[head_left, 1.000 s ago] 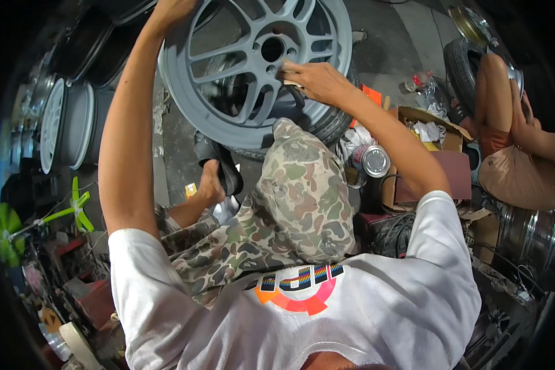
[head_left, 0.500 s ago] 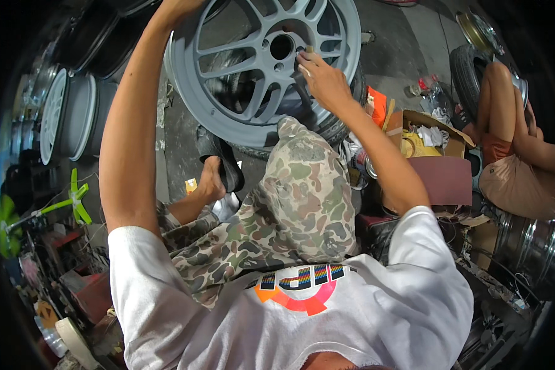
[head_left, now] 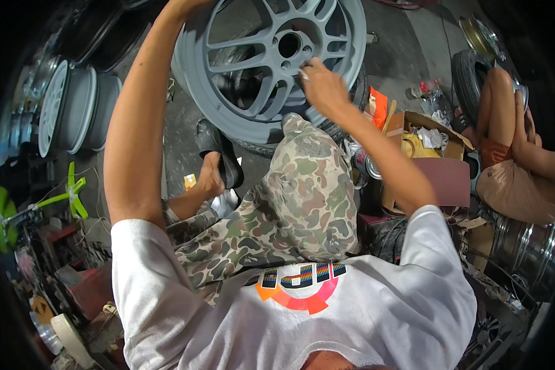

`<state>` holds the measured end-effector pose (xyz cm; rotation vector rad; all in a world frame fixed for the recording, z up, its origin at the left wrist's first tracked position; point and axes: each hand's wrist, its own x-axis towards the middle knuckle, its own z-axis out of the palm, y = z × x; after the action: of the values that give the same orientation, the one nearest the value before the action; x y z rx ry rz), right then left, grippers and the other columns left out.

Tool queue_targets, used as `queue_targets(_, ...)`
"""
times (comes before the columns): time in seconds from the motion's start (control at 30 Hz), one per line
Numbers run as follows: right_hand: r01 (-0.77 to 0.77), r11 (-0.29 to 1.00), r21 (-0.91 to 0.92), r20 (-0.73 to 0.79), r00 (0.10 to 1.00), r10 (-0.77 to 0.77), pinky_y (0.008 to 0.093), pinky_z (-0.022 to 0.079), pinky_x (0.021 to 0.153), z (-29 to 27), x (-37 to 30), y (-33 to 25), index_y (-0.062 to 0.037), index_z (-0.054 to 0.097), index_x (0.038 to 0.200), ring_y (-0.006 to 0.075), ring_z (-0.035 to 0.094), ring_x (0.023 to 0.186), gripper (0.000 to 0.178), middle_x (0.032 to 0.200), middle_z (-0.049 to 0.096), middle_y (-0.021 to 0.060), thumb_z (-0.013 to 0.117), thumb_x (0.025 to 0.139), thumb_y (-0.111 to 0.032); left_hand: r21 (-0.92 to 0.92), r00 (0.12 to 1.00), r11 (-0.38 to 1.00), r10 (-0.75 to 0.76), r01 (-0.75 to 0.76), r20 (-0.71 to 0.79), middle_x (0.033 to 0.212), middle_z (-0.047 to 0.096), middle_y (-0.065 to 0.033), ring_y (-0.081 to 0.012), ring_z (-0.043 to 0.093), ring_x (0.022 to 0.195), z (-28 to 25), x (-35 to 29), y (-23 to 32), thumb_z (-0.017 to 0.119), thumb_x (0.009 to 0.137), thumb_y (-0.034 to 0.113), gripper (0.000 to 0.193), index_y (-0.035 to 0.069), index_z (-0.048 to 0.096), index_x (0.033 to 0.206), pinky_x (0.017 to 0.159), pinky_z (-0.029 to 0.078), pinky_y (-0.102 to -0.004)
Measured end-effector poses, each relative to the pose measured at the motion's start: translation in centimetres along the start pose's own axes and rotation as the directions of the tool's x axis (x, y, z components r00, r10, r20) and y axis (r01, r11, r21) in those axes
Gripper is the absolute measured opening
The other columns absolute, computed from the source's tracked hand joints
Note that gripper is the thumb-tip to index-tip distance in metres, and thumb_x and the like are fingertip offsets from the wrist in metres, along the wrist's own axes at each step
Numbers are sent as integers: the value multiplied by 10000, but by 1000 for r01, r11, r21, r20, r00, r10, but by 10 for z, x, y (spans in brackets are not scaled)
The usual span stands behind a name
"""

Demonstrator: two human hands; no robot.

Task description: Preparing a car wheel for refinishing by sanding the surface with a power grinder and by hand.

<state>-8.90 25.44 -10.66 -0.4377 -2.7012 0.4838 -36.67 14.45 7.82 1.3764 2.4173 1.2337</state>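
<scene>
A grey multi-spoke wheel rim [head_left: 268, 58] leans in front of my knee, with a black tire [head_left: 253, 147] partly visible beneath it. At the rim's upper left, my left hand [head_left: 194, 5] reaches the edge of the picture; its fingers are out of sight. My right hand [head_left: 322, 86] is closed in a pinch over the spokes, just below and right of the hub hole [head_left: 289, 45]. It is slightly blurred, and whatever is between the fingertips is too small to make out.
An open cardboard box [head_left: 453, 145] with crumpled paper and a maroon sheet [head_left: 441, 182] stand at right, beside a can [head_left: 367, 163]. Another person's bare legs [head_left: 499, 111] are beyond. More rims [head_left: 80, 114] and a green-bladed fan [head_left: 74, 190] line the left.
My right hand has moved down from beside the hub; a small tan piece at its fingertips no longer shows. The rim has shifted slightly right in the picture, and my left arm with it.
</scene>
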Motion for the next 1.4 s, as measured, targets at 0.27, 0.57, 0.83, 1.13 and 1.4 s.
queue_targets(0.27,-372,574,729,314,927,203,455,566,717,-20,-4,-36,-4,693,1067,360,718,735,358,861,719,180,532,1032,-321,42,1000,999,-20,20,-10,928,750,-54,-108,612,887,-9,1,-10,544,1075,339,433,-42,719,1183,821,516,-303)
queue_targets(0.57,1,967,254,-305,949,79,468,573,763,18,-5,-17,-75,703,1181,381,705,891,240,1243,647,105,649,959,-148,-53,1000,999,14,-13,8,1011,750,-46,-121,620,919,0,-1,-11,539,1083,326,423,-30,716,1227,859,511,-297)
queue_targets(0.83,4,878,478,-176,980,91,496,545,837,-14,5,-11,-51,703,1164,395,682,987,286,1193,680,121,547,1040,-256,31,993,993,115,-114,-27,1077,763,-82,-140,648,992,-11,8,-21,532,1081,310,421,-37,701,1249,901,513,-297)
queue_targets(1.13,-431,522,737,335,902,272,461,544,767,-58,17,-46,26,713,1024,382,701,893,414,910,699,238,539,1042,-348,44,998,998,47,-45,-43,1051,764,-77,-139,639,974,-12,-8,-11,514,1083,318,427,-36,707,1223,889,515,-311)
queue_targets(1.4,-409,382,829,328,908,260,278,509,609,-43,38,-62,4,670,964,123,636,657,375,736,680,118,536,1067,-331,104,995,990,96,-95,-4,1305,703,-146,-215,606,1264,-13,1,-39,535,1067,487,581,-9,660,1344,1106,408,-311)
